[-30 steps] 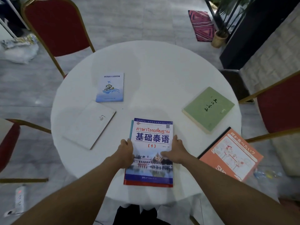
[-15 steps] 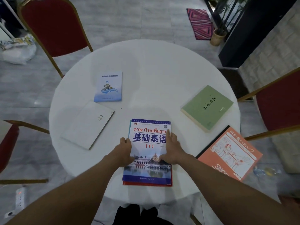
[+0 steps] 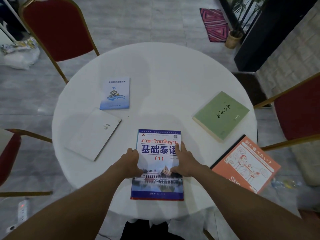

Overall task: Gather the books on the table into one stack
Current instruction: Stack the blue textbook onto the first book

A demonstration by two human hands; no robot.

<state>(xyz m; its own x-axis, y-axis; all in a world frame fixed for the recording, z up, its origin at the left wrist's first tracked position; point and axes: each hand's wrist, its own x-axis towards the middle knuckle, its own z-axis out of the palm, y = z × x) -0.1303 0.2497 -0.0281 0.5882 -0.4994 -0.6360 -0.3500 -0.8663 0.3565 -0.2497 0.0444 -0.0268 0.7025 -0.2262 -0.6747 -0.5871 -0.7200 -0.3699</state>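
A blue textbook (image 3: 157,186) with a palace photo lies at the near edge of the round white table (image 3: 164,75), on top of a red-edged book whose rim shows below it. My left hand (image 3: 130,161) grips its left edge, thumb on the cover. My right hand (image 3: 185,161) holds the right edge with fingers stretched forward. A small light-blue booklet (image 3: 115,93) and a white book (image 3: 93,134) lie to the left. A green book (image 3: 220,115) lies to the right, and an orange book (image 3: 245,164) overhangs the table's right rim.
Red chairs with gold frames stand at the far left (image 3: 57,28), the right (image 3: 297,113) and the near left (image 3: 8,153). On the floor are a power strip (image 3: 22,210), a plastic bottle (image 3: 285,183), a patterned rug (image 3: 214,25) and a potted plant (image 3: 232,38).
The blue textbook has been squared up over the book beneath it, so less of the lower one shows. My right hand's fingers have stretched forward along the right edge.
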